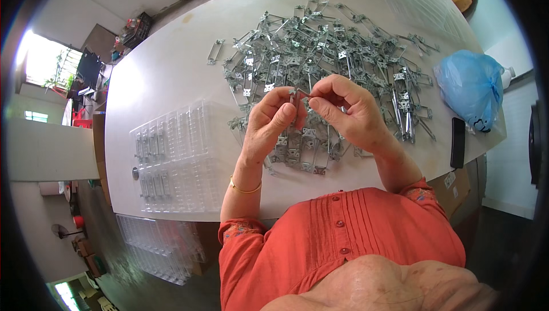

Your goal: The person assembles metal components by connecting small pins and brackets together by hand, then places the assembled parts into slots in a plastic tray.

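Observation:
My left hand point(273, 117) is closed, thumb and fingers pinching a small metal bracket point(294, 98) held upright. Close by on its right, my right hand point(353, 115) is also closed, its thumb and forefinger gripping a thin end of the same bracket point(305, 94). The two hands hover over the near side of a big heap of silvery metal brackets point(320, 53) on the white table. Parts of the heap are hidden behind my hands. The finer shape of the held piece is too small to make out.
Left on the white table point(166, 59) are clear plastic trays point(189, 133) with several brackets in their slots. More clear trays point(160, 245) sit below the table edge. At the right lie a blue plastic bag point(470, 88) and a black phone point(457, 143); a clear tray stack point(423, 5) stands far right.

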`<state>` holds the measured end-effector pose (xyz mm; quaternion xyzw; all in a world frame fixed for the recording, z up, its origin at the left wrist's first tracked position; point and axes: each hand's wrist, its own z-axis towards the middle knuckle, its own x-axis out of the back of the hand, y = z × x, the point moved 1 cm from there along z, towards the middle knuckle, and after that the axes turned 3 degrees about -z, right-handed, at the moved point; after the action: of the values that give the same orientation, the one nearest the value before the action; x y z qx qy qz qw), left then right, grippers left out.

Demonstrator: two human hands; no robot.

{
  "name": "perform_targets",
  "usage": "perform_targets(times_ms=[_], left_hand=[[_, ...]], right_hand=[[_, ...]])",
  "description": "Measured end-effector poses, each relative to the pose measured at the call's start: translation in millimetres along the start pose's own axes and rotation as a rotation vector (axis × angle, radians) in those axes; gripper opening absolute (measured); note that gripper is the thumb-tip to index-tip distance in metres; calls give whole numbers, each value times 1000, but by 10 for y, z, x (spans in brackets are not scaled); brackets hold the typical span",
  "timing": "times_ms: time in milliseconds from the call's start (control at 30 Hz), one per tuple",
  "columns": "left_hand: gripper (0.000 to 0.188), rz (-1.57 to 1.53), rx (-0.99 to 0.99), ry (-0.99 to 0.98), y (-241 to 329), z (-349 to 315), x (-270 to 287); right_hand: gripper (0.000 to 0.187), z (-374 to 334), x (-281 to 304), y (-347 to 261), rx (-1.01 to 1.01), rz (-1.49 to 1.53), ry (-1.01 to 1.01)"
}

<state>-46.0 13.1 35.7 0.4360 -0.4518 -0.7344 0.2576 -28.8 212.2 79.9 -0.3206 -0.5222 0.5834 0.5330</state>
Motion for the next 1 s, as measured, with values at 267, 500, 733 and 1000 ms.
perform_targets(times_ms=[267,500,733,1000], left_hand=[[40,135,52,65,36,-13,-18],[40,150,44,119,53,-11,-13],[38,216,15,104,27,-24,33],[32,442,-39,143,73,-35,10]], right_hand=[[7,0,-1,-33,29,-81,24],[7,4,2,8,62,-105,46],[8,6,6,-23,47,-123,33],[23,2,32,-35,-75,-85,-5]])
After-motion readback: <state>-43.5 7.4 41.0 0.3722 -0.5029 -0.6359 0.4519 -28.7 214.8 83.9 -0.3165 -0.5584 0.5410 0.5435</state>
